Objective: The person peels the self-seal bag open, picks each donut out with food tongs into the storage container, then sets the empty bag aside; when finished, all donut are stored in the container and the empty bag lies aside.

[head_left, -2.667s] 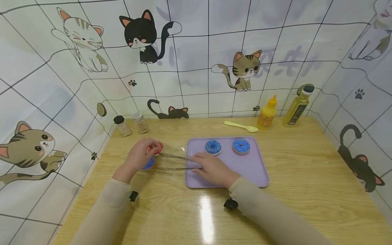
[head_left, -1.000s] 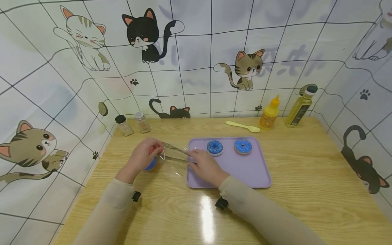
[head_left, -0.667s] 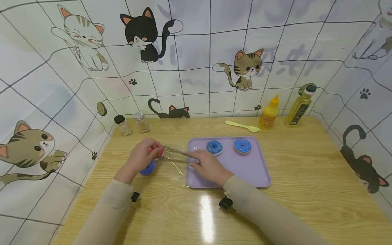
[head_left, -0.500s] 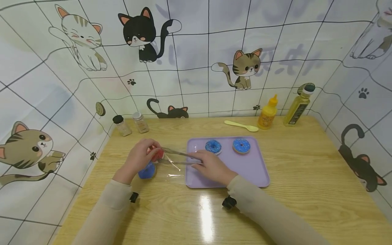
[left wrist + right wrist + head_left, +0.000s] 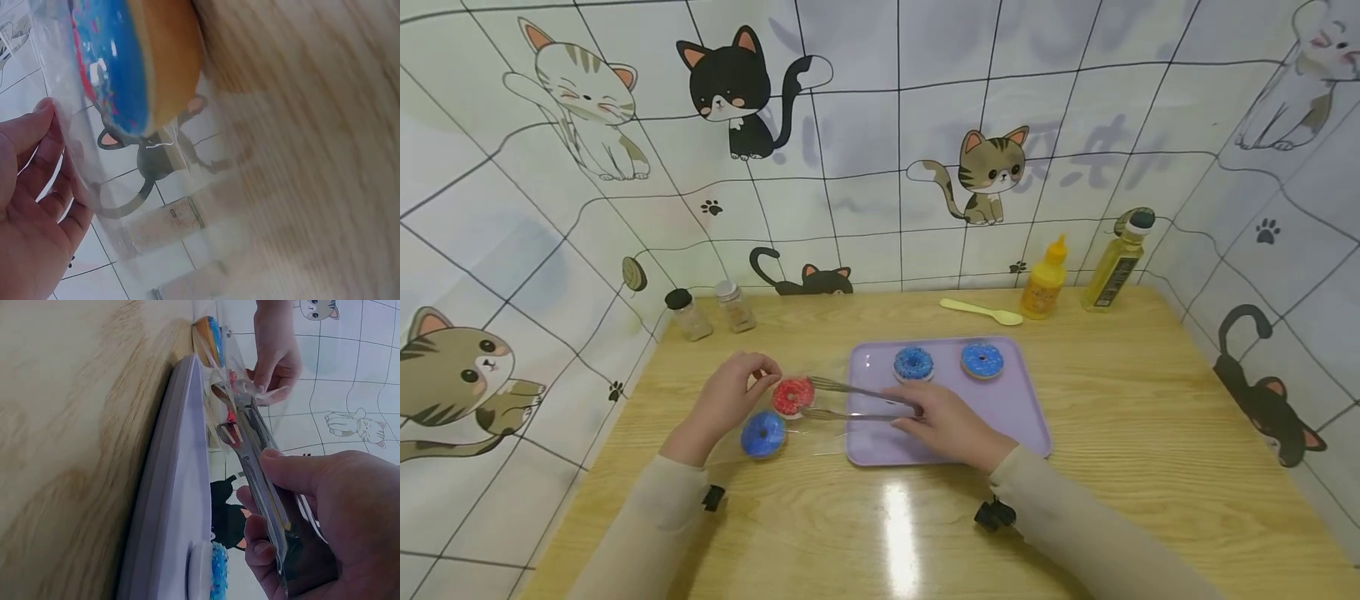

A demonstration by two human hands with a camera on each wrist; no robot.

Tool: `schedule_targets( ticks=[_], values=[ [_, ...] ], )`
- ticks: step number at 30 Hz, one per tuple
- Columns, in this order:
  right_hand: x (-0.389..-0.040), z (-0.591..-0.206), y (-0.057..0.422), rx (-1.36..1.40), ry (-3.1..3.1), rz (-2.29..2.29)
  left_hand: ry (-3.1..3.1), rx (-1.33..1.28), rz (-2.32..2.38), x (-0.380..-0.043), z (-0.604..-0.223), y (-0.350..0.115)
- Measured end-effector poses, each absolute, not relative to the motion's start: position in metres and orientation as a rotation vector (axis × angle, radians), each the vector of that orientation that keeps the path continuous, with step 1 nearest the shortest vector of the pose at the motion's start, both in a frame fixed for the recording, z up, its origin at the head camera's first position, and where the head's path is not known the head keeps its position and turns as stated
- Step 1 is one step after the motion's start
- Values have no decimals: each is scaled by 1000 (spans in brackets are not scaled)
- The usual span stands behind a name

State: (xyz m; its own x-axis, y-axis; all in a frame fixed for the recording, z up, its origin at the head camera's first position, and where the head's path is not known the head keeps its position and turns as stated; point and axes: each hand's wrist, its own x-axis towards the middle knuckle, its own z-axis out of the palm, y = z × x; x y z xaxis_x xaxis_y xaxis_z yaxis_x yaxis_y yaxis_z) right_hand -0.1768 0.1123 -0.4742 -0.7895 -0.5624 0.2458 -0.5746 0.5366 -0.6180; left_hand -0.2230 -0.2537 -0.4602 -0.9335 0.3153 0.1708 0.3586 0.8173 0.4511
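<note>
In the head view, my left hand (image 5: 727,404) is just left of a red-iced donut (image 5: 792,398), its thumb and fingertips pinching the edge of a clear plastic bag (image 5: 72,150), as the left wrist view shows. A blue-iced donut (image 5: 754,440) with sprinkles lies below the red one, seen through the clear plastic in the left wrist view. My right hand (image 5: 955,427) grips metal tongs (image 5: 865,392). The tong tips stand apart at the right side of the red donut. Whether they squeeze it is hard to tell.
Beside the bag, a lilac tray (image 5: 970,437) carries two blue donuts (image 5: 913,364). Behind it lie a yellow spoon (image 5: 977,311), a yellow squeeze bottle (image 5: 1043,287) and an oil bottle (image 5: 1112,271). Two spice jars (image 5: 689,317) stand back left.
My left hand has moved left off the red donut, which now shows whole. Both left-side donuts sit a little nearer the front. The right hand and tongs have shifted slightly right.
</note>
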Motion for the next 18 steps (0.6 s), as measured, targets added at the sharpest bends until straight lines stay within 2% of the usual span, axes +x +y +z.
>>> schedule_targets(
  ticks=[18],
  values=[
    [-153, -475, 171, 1006, -2721, 1166, -2887, -546, -761, -221, -462, -262]
  ],
)
